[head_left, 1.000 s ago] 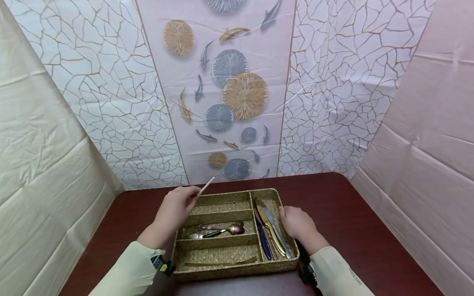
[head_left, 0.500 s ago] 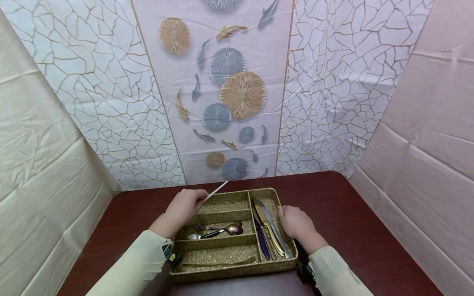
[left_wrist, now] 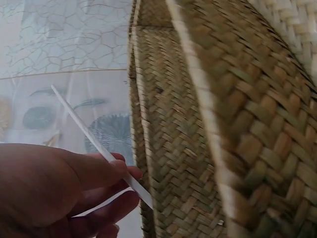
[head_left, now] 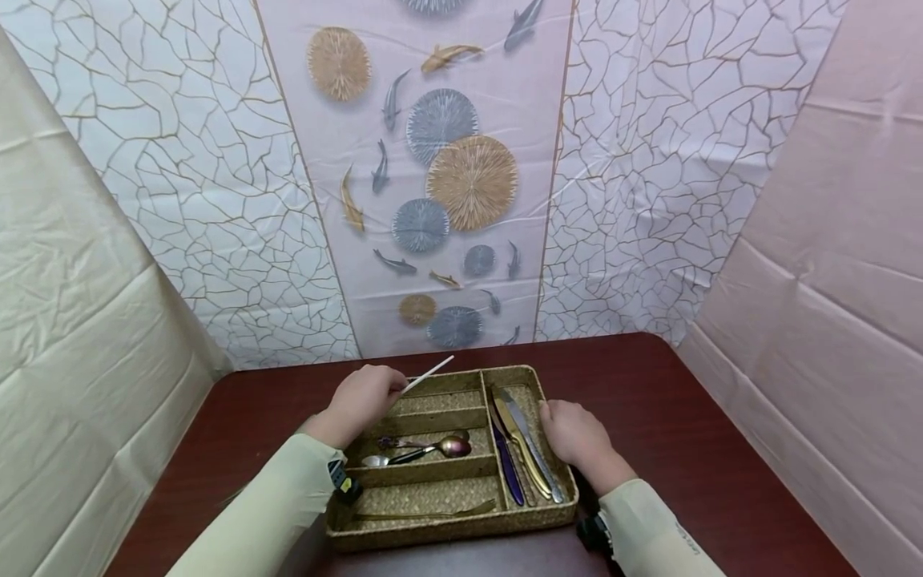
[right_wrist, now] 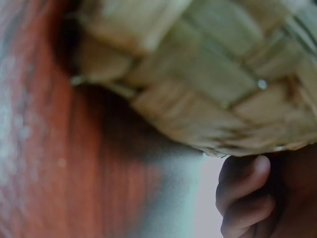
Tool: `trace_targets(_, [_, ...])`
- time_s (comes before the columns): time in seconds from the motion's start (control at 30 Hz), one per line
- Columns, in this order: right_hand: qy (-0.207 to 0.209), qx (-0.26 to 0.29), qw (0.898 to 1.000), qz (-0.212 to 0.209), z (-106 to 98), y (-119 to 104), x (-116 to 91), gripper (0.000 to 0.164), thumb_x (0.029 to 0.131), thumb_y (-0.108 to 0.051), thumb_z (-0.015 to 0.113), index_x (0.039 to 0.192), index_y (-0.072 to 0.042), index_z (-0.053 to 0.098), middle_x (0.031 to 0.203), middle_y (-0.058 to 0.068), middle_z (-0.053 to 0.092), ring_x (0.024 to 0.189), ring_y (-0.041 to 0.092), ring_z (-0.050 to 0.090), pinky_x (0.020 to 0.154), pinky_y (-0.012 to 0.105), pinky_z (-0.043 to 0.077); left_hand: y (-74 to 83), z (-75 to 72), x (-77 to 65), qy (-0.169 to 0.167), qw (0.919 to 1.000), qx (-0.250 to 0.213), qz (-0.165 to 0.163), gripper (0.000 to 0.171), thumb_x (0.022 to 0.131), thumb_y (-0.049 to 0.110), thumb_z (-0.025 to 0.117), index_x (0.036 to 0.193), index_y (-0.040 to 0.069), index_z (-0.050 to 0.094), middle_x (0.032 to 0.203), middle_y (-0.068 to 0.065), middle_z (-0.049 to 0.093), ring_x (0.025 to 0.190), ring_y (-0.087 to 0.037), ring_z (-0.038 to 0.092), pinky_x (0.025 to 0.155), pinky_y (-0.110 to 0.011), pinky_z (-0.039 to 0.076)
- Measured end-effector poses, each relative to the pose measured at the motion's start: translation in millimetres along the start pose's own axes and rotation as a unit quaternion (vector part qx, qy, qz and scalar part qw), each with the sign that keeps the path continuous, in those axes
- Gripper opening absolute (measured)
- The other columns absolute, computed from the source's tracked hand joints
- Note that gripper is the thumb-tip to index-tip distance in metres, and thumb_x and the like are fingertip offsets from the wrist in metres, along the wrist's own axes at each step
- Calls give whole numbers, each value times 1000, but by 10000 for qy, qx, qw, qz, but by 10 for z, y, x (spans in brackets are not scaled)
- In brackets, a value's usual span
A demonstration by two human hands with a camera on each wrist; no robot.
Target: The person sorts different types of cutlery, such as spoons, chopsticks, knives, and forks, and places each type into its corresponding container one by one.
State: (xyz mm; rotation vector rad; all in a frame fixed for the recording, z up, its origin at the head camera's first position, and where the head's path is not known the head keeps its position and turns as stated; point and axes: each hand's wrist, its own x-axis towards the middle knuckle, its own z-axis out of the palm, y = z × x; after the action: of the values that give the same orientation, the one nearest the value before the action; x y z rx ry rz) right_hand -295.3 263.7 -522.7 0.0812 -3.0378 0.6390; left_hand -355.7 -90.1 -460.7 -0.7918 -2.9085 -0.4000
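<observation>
My left hand (head_left: 364,405) pinches a thin white stick (head_left: 431,373) between thumb and fingers, above the back left compartment of a woven cutlery tray (head_left: 447,532). In the left wrist view the stick (left_wrist: 84,128) tapers towards its far end; its near end reaches the tray's wall. My right hand (head_left: 577,433) grips the tray's right wall, its thumb at the rim. In the right wrist view, curled fingers (right_wrist: 247,181) show beneath the weave. Knives with purple (head_left: 508,473), gold (head_left: 535,465) and silver (head_left: 548,473) handles lie in the right compartment.
Several spoons (head_left: 454,446), one black-handled (head_left: 411,456), lie in the middle left compartment. A gold fork (head_left: 433,514) lies in the front one. The tray rests on a dark red table (head_left: 692,465); patterned cloth (head_left: 634,200) hangs behind it.
My left hand has moved right with the white stick, which now tilts flatter over the back compartment. My right hand keeps its grip on the tray's right side.
</observation>
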Motion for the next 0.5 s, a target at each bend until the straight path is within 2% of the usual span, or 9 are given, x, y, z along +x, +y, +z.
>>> trace_targets(0.07, [-12, 28, 10000, 8, 2, -7, 2, 51, 106, -35, 30, 129, -2, 62, 128, 20, 64, 109, 38, 59, 89, 61, 49, 3, 16, 15, -74, 9999, 68, -28, 36, 93, 11, 61, 61, 25, 52, 53, 10, 37, 47, -9, 27, 49, -30, 25])
trace_targets(0.13, [-12, 3, 10000, 10, 0, -7, 5, 51, 106, -35, 30, 129, -2, 61, 128, 20, 64, 109, 38, 59, 89, 62, 49, 10, 29, 31, -169, 9998, 75, -21, 30, 92, 12, 64, 66, 27, 61, 57, 11, 50, 48, -8, 36, 49, -31, 31])
trace_targets(0.2, [-1, -36, 10000, 35, -2, -1, 9, 51, 106, -35, 30, 130, -3, 61, 129, 20, 63, 110, 39, 59, 90, 62, 49, 19, 41, 50, -277, 9995, 119, -28, 21, 91, 15, 67, 75, 27, 71, 68, 11, 64, 55, -5, 48, 53, -30, 42])
trace_targets(0.27, [11, -80, 10000, 54, -5, 8, 9, 51, 106, -35, 30, 130, -3, 61, 129, 20, 63, 109, 38, 59, 89, 62, 49, 28, 55, 73, -458, 9988, 158, -64, 12, 90, 17, 69, 86, 26, 76, 82, 10, 72, 66, -5, 58, 60, -32, 52])
trace_targets(0.37, [-14, -75, 9999, 65, -9, 10, 6, 51, 106, -35, 30, 130, -3, 61, 129, 20, 63, 110, 38, 59, 90, 61, 49, 36, 81, 101, -761, 9968, 194, -163, 15, 89, 15, 70, 97, 25, 78, 95, 9, 74, 80, -7, 64, 69, -37, 57])
trace_targets(0.5, [-48, -17, 10000, 44, -14, -6, -4, 50, 106, -35, 31, 129, -2, 61, 128, 20, 63, 109, 38, 59, 90, 61, 49, 45, 106, 113, -1019, 9939, 280, -329, 19, 90, 14, 69, 98, 28, 78, 98, 10, 74, 81, -8, 64, 68, -38, 57])
